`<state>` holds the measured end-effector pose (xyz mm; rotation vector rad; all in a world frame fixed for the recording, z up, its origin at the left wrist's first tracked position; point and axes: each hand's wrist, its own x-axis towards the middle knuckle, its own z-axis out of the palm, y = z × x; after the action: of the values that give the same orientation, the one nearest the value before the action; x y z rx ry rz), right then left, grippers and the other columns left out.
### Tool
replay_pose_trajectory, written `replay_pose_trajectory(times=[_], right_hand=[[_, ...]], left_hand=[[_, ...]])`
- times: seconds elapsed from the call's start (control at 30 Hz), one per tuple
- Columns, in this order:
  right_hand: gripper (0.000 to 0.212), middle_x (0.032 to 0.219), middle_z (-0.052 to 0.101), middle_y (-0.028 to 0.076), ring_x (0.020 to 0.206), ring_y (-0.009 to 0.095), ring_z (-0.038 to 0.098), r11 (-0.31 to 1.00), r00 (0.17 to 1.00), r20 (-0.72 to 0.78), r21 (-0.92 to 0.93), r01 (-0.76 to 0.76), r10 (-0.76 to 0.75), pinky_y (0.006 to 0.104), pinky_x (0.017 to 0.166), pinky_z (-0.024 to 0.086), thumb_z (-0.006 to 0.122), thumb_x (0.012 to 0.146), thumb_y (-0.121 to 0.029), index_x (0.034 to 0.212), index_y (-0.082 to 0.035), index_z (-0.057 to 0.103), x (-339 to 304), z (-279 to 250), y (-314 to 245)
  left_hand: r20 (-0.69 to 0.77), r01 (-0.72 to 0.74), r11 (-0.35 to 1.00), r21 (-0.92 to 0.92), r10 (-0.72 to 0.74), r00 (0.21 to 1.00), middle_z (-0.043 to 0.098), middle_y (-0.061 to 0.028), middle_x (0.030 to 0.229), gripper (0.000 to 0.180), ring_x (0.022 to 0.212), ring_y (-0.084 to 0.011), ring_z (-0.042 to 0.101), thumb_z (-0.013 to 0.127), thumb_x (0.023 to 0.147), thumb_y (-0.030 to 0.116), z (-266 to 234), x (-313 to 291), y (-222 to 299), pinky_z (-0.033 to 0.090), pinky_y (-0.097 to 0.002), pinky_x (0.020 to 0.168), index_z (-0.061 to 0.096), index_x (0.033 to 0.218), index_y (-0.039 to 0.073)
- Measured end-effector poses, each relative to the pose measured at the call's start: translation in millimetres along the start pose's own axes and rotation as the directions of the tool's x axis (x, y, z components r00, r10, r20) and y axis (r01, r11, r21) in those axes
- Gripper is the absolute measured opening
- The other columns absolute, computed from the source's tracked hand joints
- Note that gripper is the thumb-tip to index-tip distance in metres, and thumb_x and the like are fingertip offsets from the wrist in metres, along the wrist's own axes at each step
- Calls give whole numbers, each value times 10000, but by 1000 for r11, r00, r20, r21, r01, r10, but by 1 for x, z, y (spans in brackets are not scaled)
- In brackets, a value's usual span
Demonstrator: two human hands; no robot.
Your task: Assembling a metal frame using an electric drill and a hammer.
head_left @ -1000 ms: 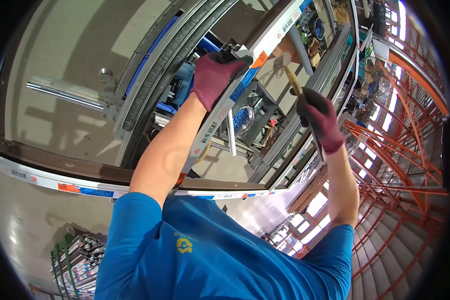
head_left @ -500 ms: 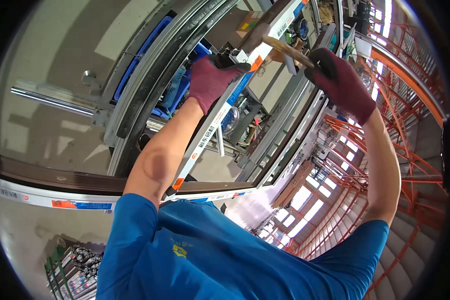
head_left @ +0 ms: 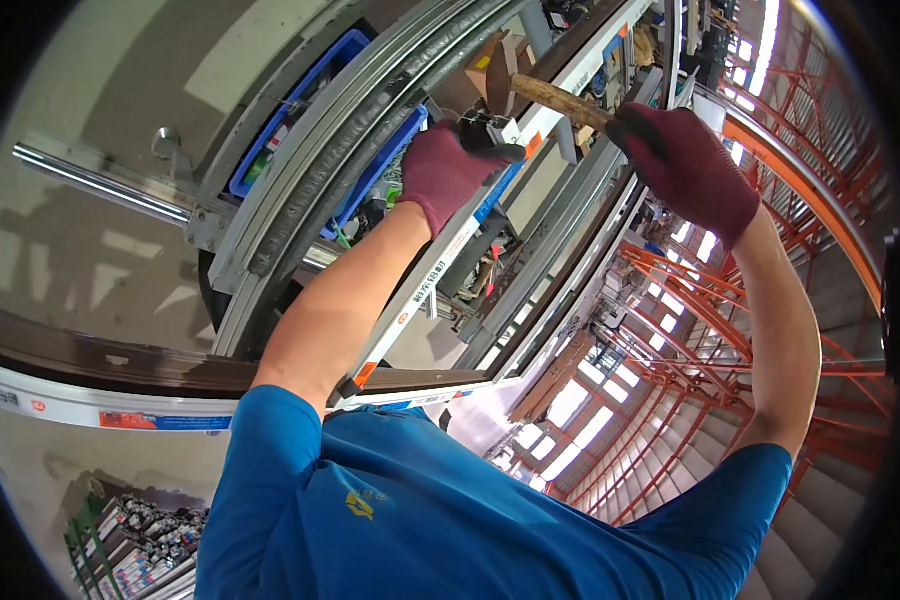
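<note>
My right hand (head_left: 685, 165), in a maroon glove with black fingers, is closed round the wooden handle of a hammer (head_left: 565, 102). The rust-brown hammer head (head_left: 500, 75) hangs just above a small pale block (head_left: 504, 130). My left hand (head_left: 445, 170), gloved alike, is closed on this block with the thumb stretched across the bar, holding it at a long frame bar (head_left: 435, 270) with white, blue and orange film. The bar belongs to a brown-edged metal frame (head_left: 120, 355). My left fingertips are partly hidden behind the block.
Blue bins (head_left: 375, 170) with small parts sit beneath the frame, beside curved grey rails (head_left: 355, 125). A shiny metal rod (head_left: 100, 185) sticks out at the left. A rack of profiles (head_left: 135, 545) stands at the lower left. A cardboard box (head_left: 485, 65) lies beyond the hammer.
The hammer head, blurred earlier over the bar, now shows sharply just above the block. My left hand keeps its place at the bar. The whole view has shifted slightly.
</note>
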<state>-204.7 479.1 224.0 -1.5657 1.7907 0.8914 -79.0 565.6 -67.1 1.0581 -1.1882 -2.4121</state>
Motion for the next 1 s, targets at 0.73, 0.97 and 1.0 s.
replay_pose_trajectory(times=[0.73,0.97,1.0], right_hand=[[234,749,652,128,635,344,616,931,973,-2,-291,222,-233,419,637,515,560,1083,-245,1011,-60,686,24,-8,-24],[181,784,672,161,717,356,680,984,988,153,-175,27,0,490,685,527,582,1048,-211,1004,-59,669,18,-3,-34],[181,784,672,161,717,356,680,983,989,150,-178,35,-9,490,685,527,582,1048,-211,1004,-59,669,21,-3,-33]], left_hand=[[-28,-13,992,129,17,999,780,-151,1035,806,973,-329,756,891,654,689,0,-3,2,590,-416,886,720,1099,39],[-41,-48,972,228,59,997,777,-163,1028,808,966,-340,753,891,650,696,0,-6,3,592,-417,876,722,1094,43],[-30,-14,972,234,21,999,776,-164,1030,811,971,-344,751,889,650,700,-2,-5,5,590,-421,882,721,1093,42]])
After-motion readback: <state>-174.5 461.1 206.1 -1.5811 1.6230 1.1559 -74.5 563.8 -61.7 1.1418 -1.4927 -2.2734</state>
